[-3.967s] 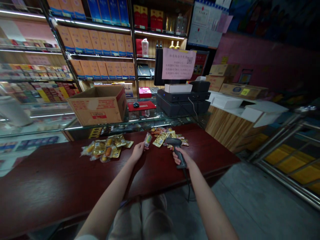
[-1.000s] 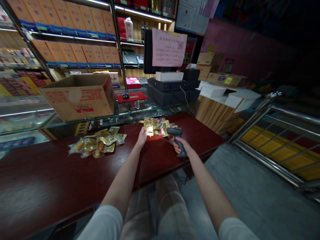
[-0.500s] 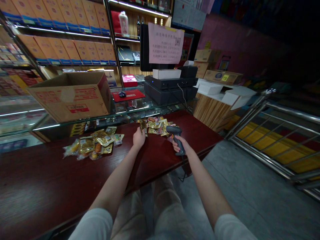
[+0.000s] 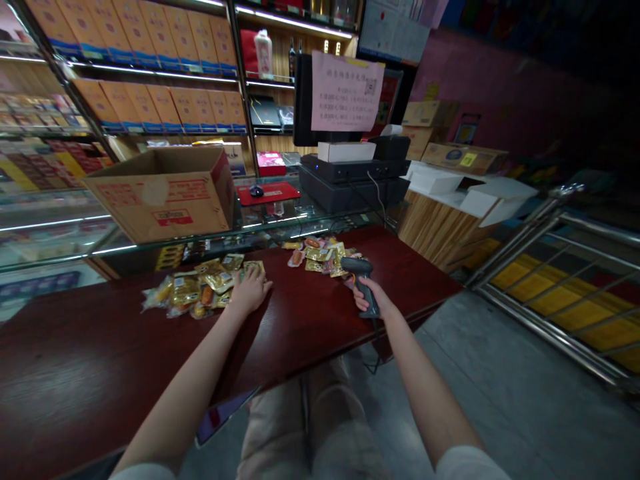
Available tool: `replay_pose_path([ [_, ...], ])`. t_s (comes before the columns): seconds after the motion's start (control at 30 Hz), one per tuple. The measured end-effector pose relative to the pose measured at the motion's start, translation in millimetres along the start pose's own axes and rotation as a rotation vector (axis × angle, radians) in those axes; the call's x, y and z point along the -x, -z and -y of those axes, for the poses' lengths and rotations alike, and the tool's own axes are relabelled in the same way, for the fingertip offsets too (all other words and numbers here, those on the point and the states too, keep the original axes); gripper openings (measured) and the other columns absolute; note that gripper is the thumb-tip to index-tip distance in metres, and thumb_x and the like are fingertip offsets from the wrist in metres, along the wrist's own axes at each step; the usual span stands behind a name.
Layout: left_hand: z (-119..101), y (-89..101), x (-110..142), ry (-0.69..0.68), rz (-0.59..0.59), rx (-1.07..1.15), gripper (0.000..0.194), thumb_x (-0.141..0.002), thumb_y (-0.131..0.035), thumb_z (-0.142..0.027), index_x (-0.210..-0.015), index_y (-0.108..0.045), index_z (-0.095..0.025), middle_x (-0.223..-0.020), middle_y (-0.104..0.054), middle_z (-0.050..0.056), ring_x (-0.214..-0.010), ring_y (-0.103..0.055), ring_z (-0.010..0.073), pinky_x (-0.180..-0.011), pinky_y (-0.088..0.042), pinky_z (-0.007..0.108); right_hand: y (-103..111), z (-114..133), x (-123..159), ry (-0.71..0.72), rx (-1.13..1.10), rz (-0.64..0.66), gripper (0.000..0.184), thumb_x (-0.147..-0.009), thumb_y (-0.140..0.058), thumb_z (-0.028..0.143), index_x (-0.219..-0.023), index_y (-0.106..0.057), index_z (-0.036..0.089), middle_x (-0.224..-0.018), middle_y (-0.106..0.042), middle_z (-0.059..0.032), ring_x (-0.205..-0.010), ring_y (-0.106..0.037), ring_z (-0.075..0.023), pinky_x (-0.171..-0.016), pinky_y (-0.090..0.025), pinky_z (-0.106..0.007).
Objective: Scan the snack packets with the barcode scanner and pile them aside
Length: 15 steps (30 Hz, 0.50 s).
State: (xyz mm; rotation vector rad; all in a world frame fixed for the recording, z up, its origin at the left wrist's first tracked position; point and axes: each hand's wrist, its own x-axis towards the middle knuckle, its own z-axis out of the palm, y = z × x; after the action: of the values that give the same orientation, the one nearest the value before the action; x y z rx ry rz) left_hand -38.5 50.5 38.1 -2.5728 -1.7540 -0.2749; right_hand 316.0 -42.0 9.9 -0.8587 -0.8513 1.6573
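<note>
Left hand open, flat on gold foil packets; right hand closed round black scanner; more packets by far edge of red wood counter; print unreadable.

The head-worn camera looks forward and down from above the person's legs, near the left hand and right hand, across the table toward the shelves beyond them.
</note>
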Motion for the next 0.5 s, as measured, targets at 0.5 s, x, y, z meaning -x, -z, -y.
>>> replay_pose_path([
  [0.5,-58.4,9.8,-57.2,0.115,0.005,0.123,0.053,-0.095,-0.045,-0.049,-0.127,-0.057,-0.009,-0.126,-0.06,0.026,-0.119,-0.055,0.0387,-0.101,-0.04,0.049,-0.8,-1.2,1.0,0.015,-0.009,-0.021,0.033,-0.081,-0.066,0.047,-0.096,-0.053,0.021,-0.051,-0.046,0.0101,-0.03,-0.034,-0.0065,-0.031,-0.029,-0.02],
])
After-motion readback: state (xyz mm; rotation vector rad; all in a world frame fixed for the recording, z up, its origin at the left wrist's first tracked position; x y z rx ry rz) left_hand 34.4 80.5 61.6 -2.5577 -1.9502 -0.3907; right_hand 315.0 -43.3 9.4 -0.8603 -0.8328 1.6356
